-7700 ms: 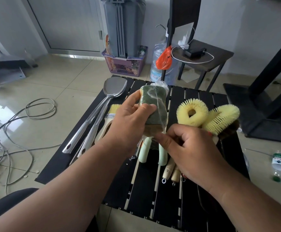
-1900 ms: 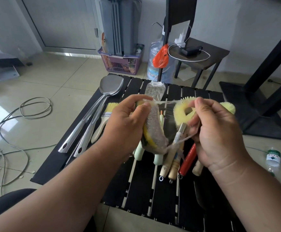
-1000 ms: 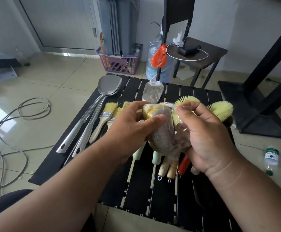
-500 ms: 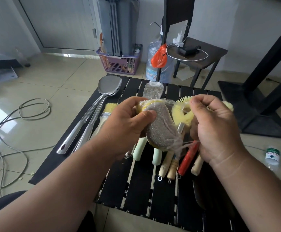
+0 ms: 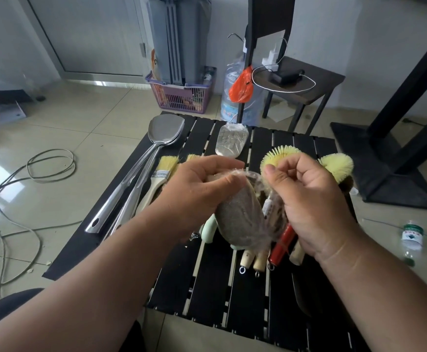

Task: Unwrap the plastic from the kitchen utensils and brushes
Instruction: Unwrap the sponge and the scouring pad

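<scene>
On the near side of the black slatted worktop (image 5: 215, 288), wooden, red and pale green handles lie side by side. Just above them both hands hold the scouring pad (image 5: 240, 219), which sits inside a clear plastic wrap (image 5: 258, 189). The left hand (image 5: 197, 194) grips the pad's upper end, fingers and thumb curled round it. The right hand (image 5: 311, 199) pinches gathered film between thumb and bent fingers at the pad's right side. Half a second ago the right hand was raised farther right with the film stretched taut; it has now come back against the pad. Behind the hands lie two paintbrushes (image 5: 161, 174), steel spatulas (image 5: 141, 171), yellow round brushes (image 5: 281, 154) and a discarded plastic wrapper (image 5: 231, 143). Farther back, on the floor, a purple basket (image 5: 179, 96) holds items I cannot make out.
</scene>
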